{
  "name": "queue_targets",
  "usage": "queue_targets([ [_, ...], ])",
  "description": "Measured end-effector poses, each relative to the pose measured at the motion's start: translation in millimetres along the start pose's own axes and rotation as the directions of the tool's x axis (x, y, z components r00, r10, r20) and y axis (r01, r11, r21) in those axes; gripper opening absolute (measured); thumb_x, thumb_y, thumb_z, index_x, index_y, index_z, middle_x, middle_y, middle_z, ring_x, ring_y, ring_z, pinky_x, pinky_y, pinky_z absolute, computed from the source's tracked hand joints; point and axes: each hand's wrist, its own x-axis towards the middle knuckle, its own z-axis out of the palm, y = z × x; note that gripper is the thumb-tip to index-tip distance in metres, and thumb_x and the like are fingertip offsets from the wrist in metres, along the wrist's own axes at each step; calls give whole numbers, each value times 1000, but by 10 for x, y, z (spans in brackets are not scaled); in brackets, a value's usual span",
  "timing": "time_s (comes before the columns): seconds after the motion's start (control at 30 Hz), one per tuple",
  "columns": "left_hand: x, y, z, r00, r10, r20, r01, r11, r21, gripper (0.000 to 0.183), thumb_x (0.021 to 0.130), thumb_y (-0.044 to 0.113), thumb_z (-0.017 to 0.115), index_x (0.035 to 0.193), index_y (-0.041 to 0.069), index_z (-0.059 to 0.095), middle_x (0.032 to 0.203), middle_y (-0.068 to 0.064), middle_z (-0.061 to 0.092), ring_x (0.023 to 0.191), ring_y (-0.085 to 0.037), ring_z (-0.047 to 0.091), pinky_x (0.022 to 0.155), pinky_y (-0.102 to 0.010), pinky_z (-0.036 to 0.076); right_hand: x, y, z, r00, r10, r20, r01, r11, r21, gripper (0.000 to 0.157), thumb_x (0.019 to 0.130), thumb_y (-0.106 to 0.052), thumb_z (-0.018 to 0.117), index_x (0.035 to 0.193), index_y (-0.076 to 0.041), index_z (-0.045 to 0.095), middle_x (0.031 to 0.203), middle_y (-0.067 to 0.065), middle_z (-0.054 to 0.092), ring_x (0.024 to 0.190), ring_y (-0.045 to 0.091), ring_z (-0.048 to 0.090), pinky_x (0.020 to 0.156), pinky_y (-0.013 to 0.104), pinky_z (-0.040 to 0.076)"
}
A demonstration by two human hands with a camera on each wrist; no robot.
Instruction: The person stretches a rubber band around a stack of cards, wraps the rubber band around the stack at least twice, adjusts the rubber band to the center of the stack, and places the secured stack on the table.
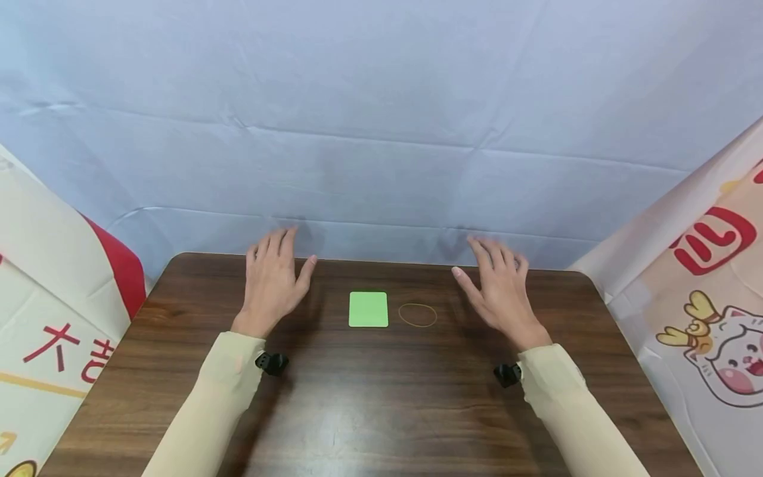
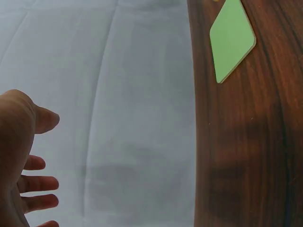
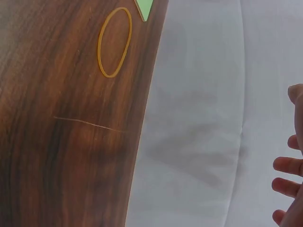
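A green square card stack (image 1: 368, 309) with rounded corners lies flat on the wooden table, its thin edge showing in the left wrist view (image 2: 233, 40). Just right of it lies a yellow rubber band (image 1: 417, 305), spread as an oval loop; the right wrist view shows the rubber band (image 3: 100, 47) larger. My left hand (image 1: 271, 281) is held over the table's far edge, left of the card, fingers spread and holding nothing. On the other side, my right hand (image 1: 499, 291) hovers right of the rubber band, its fingers loosely extended and nothing in them.
The dark wooden table (image 1: 369, 411) ends at a pale cloth backdrop (image 1: 381, 132) hanging behind it. Printed cloths hang at the left (image 1: 53, 298) and right (image 1: 703, 278). Small black devices (image 1: 273, 363) sit at both wrists. A light scratch (image 3: 87, 123) marks the tabletop.
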Motion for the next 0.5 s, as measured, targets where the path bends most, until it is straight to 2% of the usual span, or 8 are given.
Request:
queue_targets([
  [0.3,-102,30,112,997,-29,76,31,999,-23,60,99,37,64,141,-4,51,134,-25,56,126,-45,49,98,-63,39,-99,-46,83,999,25,35,-26,999,32,56,103,-37,59,148,-4,48,139,23,49,126,46,41,99,66,23],
  [0.5,-165,48,214,988,-29,150,39,997,-64,58,98,35,65,140,-4,52,130,-24,58,119,-45,52,91,-59,43,-169,-68,167,998,29,56,-32,998,56,51,103,-36,60,142,-3,53,133,22,53,122,44,44,96,63,27],
])
